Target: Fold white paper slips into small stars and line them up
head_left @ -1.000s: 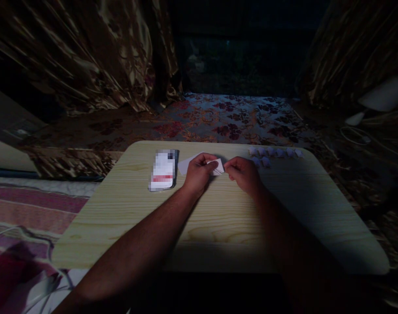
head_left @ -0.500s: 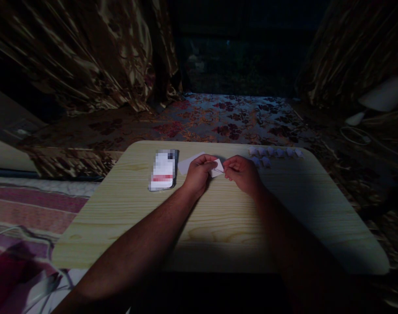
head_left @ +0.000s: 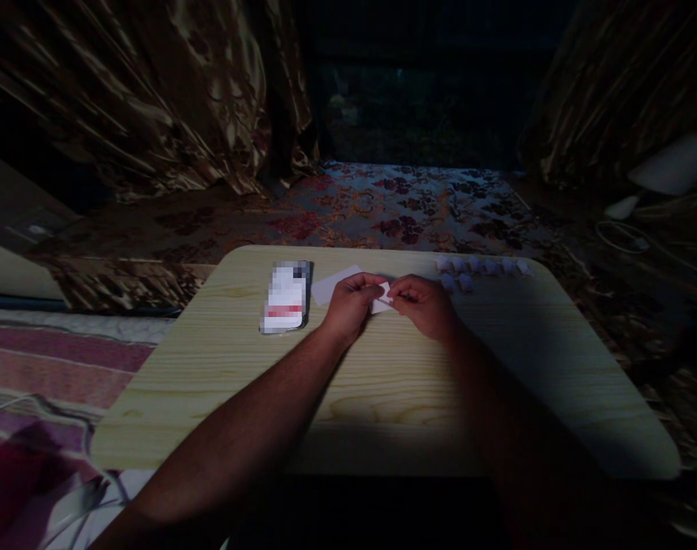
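Both hands meet over the far middle of a light wooden table (head_left: 382, 382). My left hand (head_left: 348, 305) and my right hand (head_left: 425, 304) pinch a small folded piece of white paper (head_left: 382, 298) between their fingertips; most of it is hidden by the fingers. A flat white paper slip (head_left: 333, 286) lies on the table just behind my left hand. A row of several small folded white paper pieces (head_left: 482, 269) sits at the far right of the table, beyond my right hand.
A phone-sized white and red packet (head_left: 285, 307) lies left of my hands. Around the table lie a flowered cloth (head_left: 394, 206), glossy drapes (head_left: 153, 99), a striped blanket (head_left: 44, 367) at left and a white cable (head_left: 620, 238) at right. The scene is dim.
My right hand has slid left toward my left hand, so the fingertips now touch and less of the folded paper shows. The other things have not moved.
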Motion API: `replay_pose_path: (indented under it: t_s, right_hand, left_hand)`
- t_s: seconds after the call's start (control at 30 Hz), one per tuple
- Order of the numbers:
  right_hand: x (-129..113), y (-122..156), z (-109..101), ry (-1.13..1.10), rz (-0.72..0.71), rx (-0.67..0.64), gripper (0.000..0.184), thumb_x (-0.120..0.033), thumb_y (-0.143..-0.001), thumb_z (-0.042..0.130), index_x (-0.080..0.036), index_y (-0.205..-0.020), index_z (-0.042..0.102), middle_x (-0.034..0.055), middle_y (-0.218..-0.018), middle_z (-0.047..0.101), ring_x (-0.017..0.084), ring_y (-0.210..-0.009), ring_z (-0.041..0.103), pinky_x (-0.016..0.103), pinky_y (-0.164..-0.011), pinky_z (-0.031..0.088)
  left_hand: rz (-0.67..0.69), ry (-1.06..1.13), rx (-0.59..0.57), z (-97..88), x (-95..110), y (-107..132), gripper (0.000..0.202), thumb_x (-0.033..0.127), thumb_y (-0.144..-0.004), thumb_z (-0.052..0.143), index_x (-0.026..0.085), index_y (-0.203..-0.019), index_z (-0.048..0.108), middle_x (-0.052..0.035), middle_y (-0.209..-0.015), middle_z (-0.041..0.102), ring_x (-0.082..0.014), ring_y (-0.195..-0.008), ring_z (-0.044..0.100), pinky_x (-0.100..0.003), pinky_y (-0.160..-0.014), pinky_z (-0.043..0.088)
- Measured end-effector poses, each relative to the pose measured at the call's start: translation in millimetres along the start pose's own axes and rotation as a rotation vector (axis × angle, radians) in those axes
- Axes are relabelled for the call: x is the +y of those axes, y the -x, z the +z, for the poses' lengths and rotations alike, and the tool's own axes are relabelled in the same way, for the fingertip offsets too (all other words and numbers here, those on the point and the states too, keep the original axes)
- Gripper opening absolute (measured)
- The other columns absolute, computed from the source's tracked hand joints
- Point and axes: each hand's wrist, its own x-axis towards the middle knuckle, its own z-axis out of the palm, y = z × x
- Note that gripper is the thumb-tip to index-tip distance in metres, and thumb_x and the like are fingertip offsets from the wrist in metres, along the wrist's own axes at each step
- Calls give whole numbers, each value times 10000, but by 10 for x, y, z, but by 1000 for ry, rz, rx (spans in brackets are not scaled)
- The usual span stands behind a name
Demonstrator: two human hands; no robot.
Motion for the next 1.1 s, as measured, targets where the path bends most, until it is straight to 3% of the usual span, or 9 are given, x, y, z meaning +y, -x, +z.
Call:
replay_pose_path:
  t_s: [0.23,0.53,0.77,1.1]
  right_hand:
    - [46,8,-41,-17,97,-40,104,-291,-803,645,-195,-836,665,15,-728,684,139,-592,608,246,-516,482]
    - [22,-7,-42,9,143,28,106,-298,-784,653,-193,-796,645,16,-728,693,135,-591,620,236,-516,494]
    - [-3,-15,-44,80,127,84,66,-260,-760,650,-195,-763,641,-6,-648,665,129,-566,604,232,-510,463]
    - [31,-26,-37,174,108,120,71,-271,-757,656,-200,-753,645,3,-690,696,144,-621,628,247,-566,462]
  left_hand:
    - [23,-19,-17,-10,-22,0,207,156,-586,737,134,-789,703,-21,-657,700,-145,-580,626,-274,-622,467]
    - [11,-76,-46,-7,-23,10,220,152,-574,763,129,-776,677,-15,-655,693,-129,-547,610,-260,-577,459]
    - [38,-147,-58,-18,-58,2,240,151,-567,781,134,-777,667,-13,-669,693,-135,-567,625,-266,-592,477]
    - [49,-205,-55,-14,-61,10,248,170,-559,797,142,-770,670,-5,-666,685,-121,-558,608,-251,-577,475]
